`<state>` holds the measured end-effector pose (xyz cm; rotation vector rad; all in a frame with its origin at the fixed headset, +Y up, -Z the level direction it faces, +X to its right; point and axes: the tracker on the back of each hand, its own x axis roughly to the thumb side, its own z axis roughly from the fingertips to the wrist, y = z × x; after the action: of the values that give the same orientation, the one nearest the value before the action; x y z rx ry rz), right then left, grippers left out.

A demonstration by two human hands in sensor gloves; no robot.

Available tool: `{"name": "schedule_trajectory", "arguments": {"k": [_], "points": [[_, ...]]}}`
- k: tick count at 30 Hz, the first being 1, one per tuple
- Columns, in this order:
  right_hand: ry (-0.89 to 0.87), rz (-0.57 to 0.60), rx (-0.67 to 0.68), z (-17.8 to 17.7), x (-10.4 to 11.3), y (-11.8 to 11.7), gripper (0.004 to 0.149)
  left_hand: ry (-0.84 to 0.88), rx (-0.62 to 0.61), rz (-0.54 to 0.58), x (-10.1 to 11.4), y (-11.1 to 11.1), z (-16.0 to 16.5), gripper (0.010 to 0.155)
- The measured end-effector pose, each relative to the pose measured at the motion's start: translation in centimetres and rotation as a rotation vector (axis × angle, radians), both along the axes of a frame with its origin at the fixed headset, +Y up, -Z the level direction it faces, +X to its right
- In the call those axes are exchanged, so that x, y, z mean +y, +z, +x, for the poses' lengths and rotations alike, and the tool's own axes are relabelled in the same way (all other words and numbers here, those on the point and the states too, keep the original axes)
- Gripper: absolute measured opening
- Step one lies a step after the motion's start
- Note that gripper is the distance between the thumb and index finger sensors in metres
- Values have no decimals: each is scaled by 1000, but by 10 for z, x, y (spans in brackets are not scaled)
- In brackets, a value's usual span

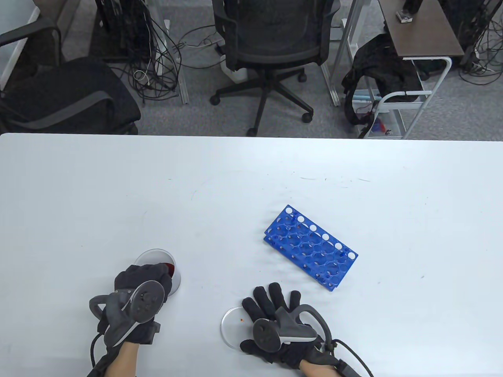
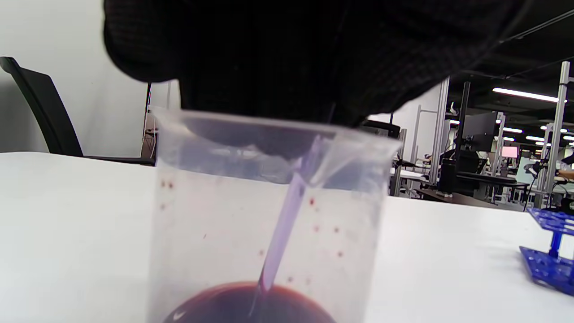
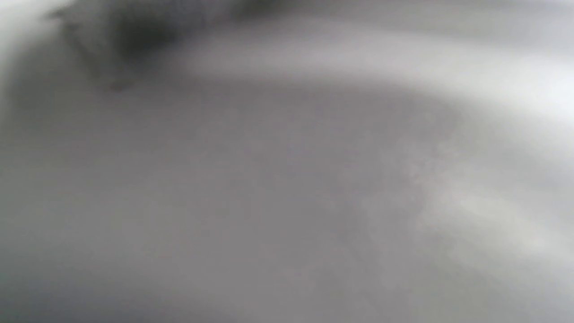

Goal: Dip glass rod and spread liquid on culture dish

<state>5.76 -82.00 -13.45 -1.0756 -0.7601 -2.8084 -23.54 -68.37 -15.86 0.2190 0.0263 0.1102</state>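
A clear plastic beaker (image 1: 155, 259) with dark red liquid (image 2: 251, 305) at its bottom stands near the table's front left. My left hand (image 1: 147, 279) is over its rim and holds a glass rod (image 2: 284, 224) that slants down into the beaker, its tip in the liquid. A clear culture dish (image 1: 232, 322) lies on the table at front centre, with a small red spot on it. My right hand (image 1: 275, 310) lies flat with fingers spread, resting on the dish's right side. The right wrist view is a grey blur.
A blue test tube rack (image 1: 310, 246) lies empty on the table, to the right of centre; it also shows at the right edge of the left wrist view (image 2: 549, 251). Office chairs and cables are beyond the table's far edge.
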Motion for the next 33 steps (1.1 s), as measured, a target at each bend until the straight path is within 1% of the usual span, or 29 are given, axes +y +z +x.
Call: {"name": "schedule_trajectory", "arguments": {"k": [3, 6, 12, 16, 19, 22, 26, 29, 33], "points": [[-1, 0, 0, 0, 0, 0, 95, 17, 6, 23, 1, 2, -1, 34], [-1, 0, -1, 0, 0, 0, 95, 45, 27, 90, 9, 9, -2, 34], [-2, 0, -2, 0, 0, 0, 95, 103, 37, 270, 38, 39, -3, 33], [-2, 0, -2, 0, 0, 0, 95, 156, -10, 383, 57, 63, 1, 33], [-2, 0, -2, 0, 0, 0, 95, 178, -63, 430, 65, 75, 8, 33], [-2, 0, -2, 0, 0, 0, 95, 247, -161, 426, 68, 84, 17, 34], [-2, 0, -2, 0, 0, 0, 95, 236, -259, 372, 65, 88, 36, 34], [-2, 0, -2, 0, 0, 0, 95, 214, -321, 312, 60, 86, 49, 34], [-2, 0, -2, 0, 0, 0, 95, 219, -433, 193, 51, 83, 68, 34]]}}
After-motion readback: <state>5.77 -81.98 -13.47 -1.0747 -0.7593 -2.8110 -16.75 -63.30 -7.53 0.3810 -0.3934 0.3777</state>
